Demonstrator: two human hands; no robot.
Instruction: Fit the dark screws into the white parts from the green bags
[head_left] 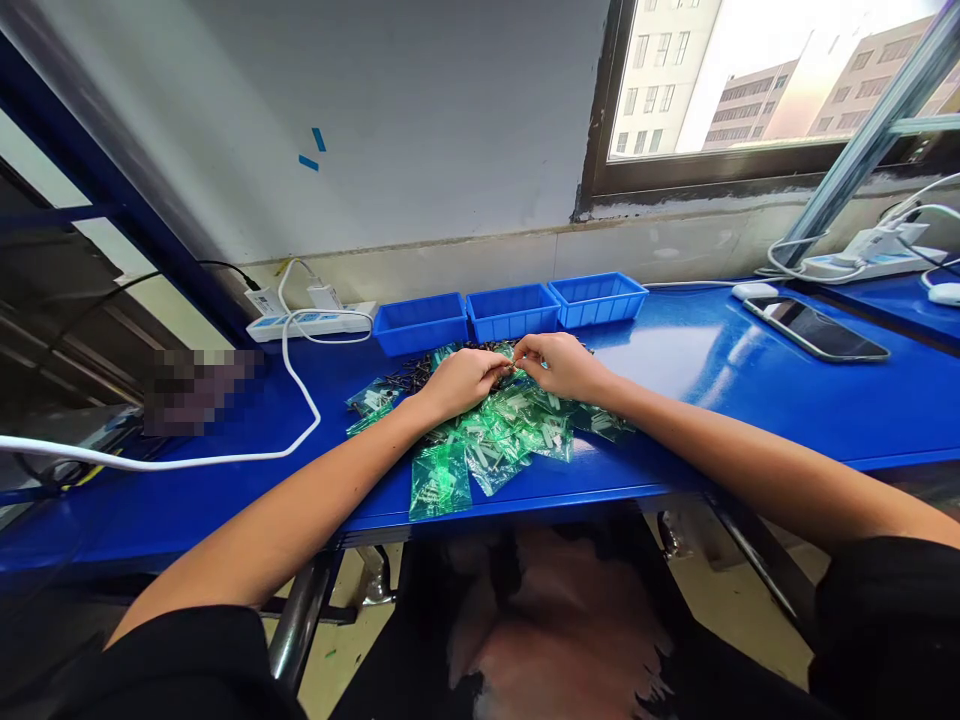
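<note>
My left hand (pixel 465 381) and my right hand (pixel 562 366) meet above a heap on the blue table, fingertips nearly touching. Both are closed in a pinch; whatever sits between the fingers is too small to make out. Under and in front of them lie several small clear, green-tinted plastic bags (pixel 499 425) with white strips and small metal-looking pieces inside. One such bag (pixel 440 482) is close to the table's front edge. Behind my left hand, partly hidden by it, spreads a pile of small dark parts (pixel 411 378), perhaps screws.
Three blue plastic bins (pixel 513 313) stand in a row behind the heap, against the wall. A phone (pixel 817 328) lies on the blue table (pixel 757 410) at right. Power strips (pixel 349 318) with white cables sit at both sides; one cable (pixel 306 385) loops across the left part.
</note>
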